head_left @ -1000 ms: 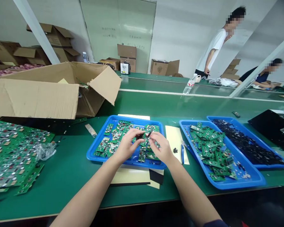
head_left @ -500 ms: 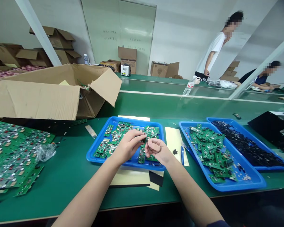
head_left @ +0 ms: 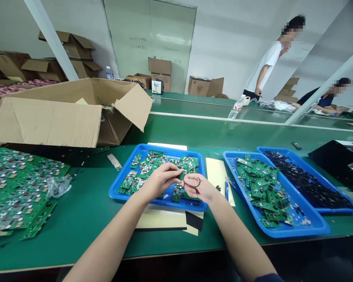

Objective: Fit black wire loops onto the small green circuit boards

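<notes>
Both my hands meet over a blue tray (head_left: pixel 117 187) filled with several small green circuit boards. My left hand (head_left: pixel 160 181) is closed in a pinch on one small green board (head_left: pixel 181 174). My right hand (head_left: pixel 197 187) is curled shut just to its right, with a thin dark ring or wire loop (head_left: pixel 192 183) held in its fingers, touching the same board. Both forearms reach in from the bottom edge.
Two more blue trays sit right: one (head_left: pixel 300 229) with green boards, one (head_left: pixel 335 203) with black parts. Large green panels (head_left: pixel 14 188) lie left, an open cardboard box (head_left: pixel 47 121) behind them. Blue cutters (head_left: pixel 226 192) rest on yellow paper. Two people are at the far bench.
My right hand has curled shut and dropped slightly, the dark loop now showing in its fingers. My left hand keeps its pinch on the board.
</notes>
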Demonstrator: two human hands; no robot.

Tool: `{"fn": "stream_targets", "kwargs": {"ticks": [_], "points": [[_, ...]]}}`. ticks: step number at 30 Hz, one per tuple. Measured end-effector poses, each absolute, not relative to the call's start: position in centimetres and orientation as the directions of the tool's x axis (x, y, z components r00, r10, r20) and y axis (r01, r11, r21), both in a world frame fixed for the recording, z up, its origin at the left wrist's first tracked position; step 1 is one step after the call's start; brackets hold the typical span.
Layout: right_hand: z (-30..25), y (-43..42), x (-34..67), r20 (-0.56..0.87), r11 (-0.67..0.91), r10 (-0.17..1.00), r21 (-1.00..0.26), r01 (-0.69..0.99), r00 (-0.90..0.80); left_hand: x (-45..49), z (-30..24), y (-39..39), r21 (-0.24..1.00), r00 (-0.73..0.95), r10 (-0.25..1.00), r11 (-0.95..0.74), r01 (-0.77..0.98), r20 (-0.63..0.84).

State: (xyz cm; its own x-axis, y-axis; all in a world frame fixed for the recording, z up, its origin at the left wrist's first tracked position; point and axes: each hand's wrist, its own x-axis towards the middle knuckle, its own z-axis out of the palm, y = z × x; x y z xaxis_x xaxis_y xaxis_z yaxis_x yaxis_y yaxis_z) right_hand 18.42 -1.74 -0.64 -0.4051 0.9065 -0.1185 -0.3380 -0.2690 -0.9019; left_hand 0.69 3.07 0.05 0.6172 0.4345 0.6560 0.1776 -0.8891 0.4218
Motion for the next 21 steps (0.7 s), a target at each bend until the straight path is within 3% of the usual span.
{"fn": "stream_targets", "kwargs": {"ticks": [10,21], "points": [[-1.9,-1.5,18.1,-0.076,-0.279,0.899,-0.86,-0.428,-0.432,0.9,0.3,3.1,0.627,0.637,0.543,-0.77,0.117,0.548],[-1.9,-1.2,18.0,-0.111,-0.289,0.899,-0.876,-0.386,-0.423,1.0,0.1,3.0,0.62,0.603,0.558,-0.774,0.128,0.571]]}}
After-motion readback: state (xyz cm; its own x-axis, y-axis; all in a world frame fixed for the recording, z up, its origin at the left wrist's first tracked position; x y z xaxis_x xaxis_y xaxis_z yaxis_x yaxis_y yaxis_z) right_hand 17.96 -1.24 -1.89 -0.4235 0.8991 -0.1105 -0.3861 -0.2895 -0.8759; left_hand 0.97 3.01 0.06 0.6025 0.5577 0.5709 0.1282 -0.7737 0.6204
